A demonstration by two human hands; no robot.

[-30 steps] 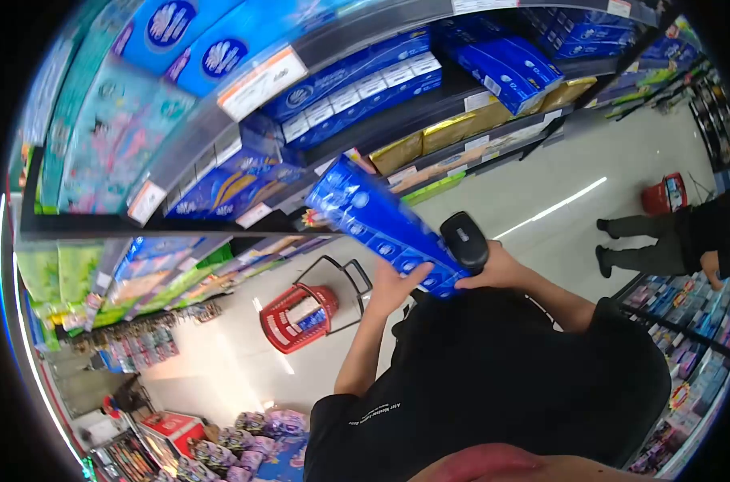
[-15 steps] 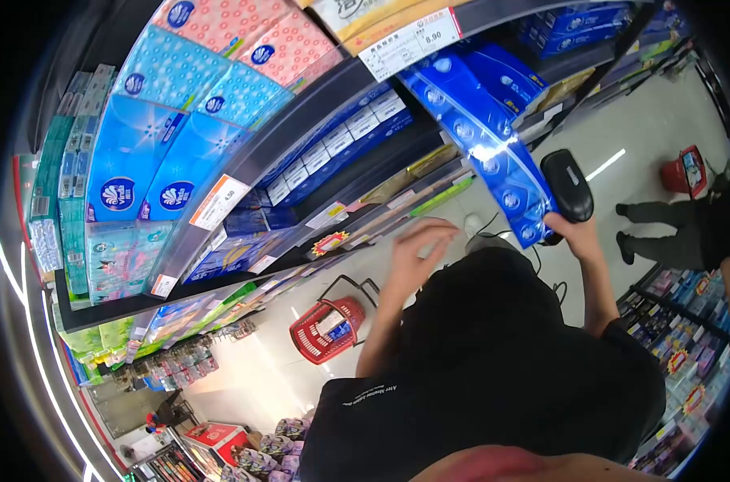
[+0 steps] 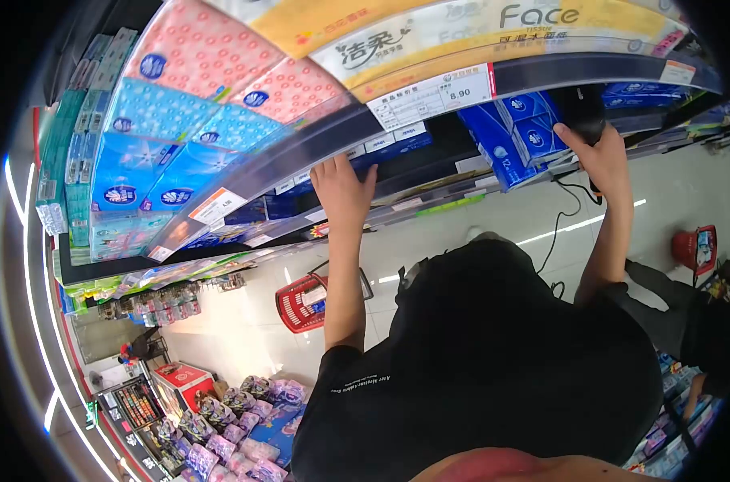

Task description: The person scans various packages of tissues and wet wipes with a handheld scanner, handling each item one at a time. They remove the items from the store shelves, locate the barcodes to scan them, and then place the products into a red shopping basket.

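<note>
My right hand is raised to a shelf and grips a black barcode scanner, whose cable hangs down toward my body. The hand presses against a long blue tissue pack that lies in the shelf opening. My left hand reaches up with fingers spread flat against the grey shelf edge, in front of dark blue tissue boxes. It holds nothing. A white price label sits on the shelf rail between my hands.
Pink, blue and yellow tissue packs fill the upper shelves. A red shopping basket stands on the floor below my left arm. Another red basket is at the right. Purple packets lie at the lower left.
My right hand lifted the blue pack up and into the shelf, scanner still in hand. My left hand let go of the pack and rose to the shelf edge. My view tilted upward.
</note>
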